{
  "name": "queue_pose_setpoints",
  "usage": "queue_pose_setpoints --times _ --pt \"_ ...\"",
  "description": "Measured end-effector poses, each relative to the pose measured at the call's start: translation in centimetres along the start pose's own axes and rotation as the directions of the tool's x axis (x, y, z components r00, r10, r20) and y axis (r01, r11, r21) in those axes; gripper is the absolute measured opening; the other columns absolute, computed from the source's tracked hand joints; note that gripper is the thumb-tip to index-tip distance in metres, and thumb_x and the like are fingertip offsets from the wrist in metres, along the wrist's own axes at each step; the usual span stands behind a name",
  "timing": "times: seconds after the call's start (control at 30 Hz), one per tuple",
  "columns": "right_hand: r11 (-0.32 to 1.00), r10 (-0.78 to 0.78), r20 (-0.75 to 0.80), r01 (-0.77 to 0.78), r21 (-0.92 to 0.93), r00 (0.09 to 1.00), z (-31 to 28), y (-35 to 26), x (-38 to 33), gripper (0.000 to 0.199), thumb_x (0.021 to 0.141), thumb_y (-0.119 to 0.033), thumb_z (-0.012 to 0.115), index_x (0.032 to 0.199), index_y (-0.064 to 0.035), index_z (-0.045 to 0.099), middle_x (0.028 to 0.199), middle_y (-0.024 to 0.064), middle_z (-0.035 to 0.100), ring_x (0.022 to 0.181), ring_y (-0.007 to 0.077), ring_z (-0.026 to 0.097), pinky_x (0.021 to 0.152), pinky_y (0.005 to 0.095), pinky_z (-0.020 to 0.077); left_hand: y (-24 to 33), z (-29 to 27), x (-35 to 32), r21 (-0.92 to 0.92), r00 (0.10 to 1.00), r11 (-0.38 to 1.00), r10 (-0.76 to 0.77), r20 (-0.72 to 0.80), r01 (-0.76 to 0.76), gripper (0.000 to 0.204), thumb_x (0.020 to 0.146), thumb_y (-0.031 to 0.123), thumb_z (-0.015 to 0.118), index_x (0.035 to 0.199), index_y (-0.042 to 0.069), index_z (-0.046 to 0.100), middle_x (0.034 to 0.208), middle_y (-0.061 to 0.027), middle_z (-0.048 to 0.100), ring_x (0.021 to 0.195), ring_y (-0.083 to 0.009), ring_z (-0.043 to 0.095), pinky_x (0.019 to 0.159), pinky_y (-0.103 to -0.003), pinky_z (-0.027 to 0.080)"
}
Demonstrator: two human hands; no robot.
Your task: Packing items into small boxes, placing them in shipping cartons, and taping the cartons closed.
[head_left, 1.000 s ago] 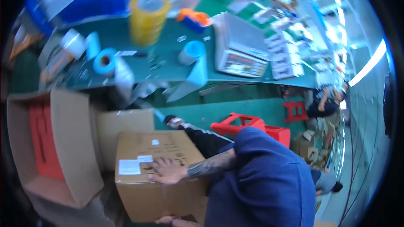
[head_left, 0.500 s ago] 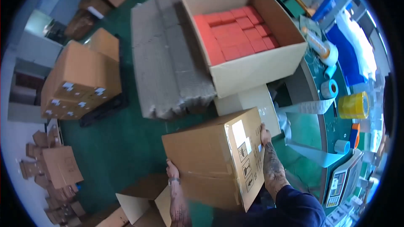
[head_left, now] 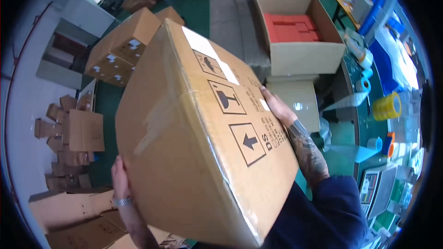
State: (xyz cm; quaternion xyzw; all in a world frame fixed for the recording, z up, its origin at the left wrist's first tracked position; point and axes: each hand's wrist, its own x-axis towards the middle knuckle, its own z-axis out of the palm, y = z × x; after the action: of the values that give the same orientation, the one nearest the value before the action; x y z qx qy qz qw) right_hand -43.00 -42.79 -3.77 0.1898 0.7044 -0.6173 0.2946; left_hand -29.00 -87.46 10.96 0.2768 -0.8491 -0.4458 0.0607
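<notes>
Head: both hands, left hand [head_left: 119, 180] & right hand [head_left: 275, 106], grip taped carton [head_left: 194, 143].

Both hands spread wide apart, left hand [head_left: 119, 180] low, right hand [head_left: 277, 107] raised, gripping.

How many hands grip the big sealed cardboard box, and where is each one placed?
2. The left hand grips the sealed cardboard box at its lower left edge; the right hand presses on its right side, beside the printed symbols. Fingers under the box are hidden.
</notes>
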Motion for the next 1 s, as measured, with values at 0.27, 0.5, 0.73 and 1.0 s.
queue_pose_setpoints --times 0.27,0.5,0.73,1.0 --pt "0.962 -0.231 -0.067 0.218 -0.162 0.971 13.0 -2.0 11.2 0.083 0.093 -0.062 0.031 0.125 0.0114 0.052 0.124 0.0274 0.057 0.113 0.0379 0.056 0.099 0.0397 0.0412 -11.3 -5.8 7.6 0.009 0.99 0.999 0.04 -0.134 -0.039 0.041 0.102 0.027 0.034 0.107 -0.007 0.057 0.106 -0.0146 0.062 0.087 -0.0213 0.055 0.084 -0.032 0.043" --pt "0.998 -0.057 -0.139 0.054 -0.022 0.989 18.1 -6.6 17.5 0.07 0.099 -0.051 0.03 0.131 0.0089 0.048 0.131 0.0254 0.053 0.113 0.028 0.057 0.095 0.0338 0.0454 -9.8 -7.1 27.8 0.096 0.991 0.986 0.135 0.002 -0.134 0.044 0.101 0.028 0.034 0.11 -0.008 0.057 0.111 -0.0179 0.062 0.094 -0.0278 0.057 0.089 -0.034 0.043" --pt "0.985 -0.092 -0.43 0.145 0.091 0.898 17.1 -13.4 23.2 0.078 0.095 -0.058 0.033 0.125 0.0121 0.05 0.123 0.027 0.056 0.108 0.0335 0.057 0.098 0.0369 0.0428 -3.4 -0.2 48.1 0.108 0.95 0.961 0.228 0.214 -0.255 0.047 0.099 0.03 0.033 0.113 -0.008 0.057 0.116 -0.0203 0.062 0.102 -0.0324 0.058 0.092 -0.035 0.043" --pt "0.954 -0.227 -0.504 0.295 0.059 0.833 12.9 -27.9 32.0 0.07 0.099 -0.053 0.031 0.122 0.0088 0.053 0.114 0.025 0.061 0.091 0.0266 0.061 0.08 0.0364 0.0492 10.2 10.5 67.7 -0.036 0.838 0.903 0.411 0.359 -0.427 0.046 0.099 0.031 0.035 0.108 -0.008 0.058 0.111 -0.0189 0.065 0.101 -0.0309 0.06 0.089 -0.036 0.044"
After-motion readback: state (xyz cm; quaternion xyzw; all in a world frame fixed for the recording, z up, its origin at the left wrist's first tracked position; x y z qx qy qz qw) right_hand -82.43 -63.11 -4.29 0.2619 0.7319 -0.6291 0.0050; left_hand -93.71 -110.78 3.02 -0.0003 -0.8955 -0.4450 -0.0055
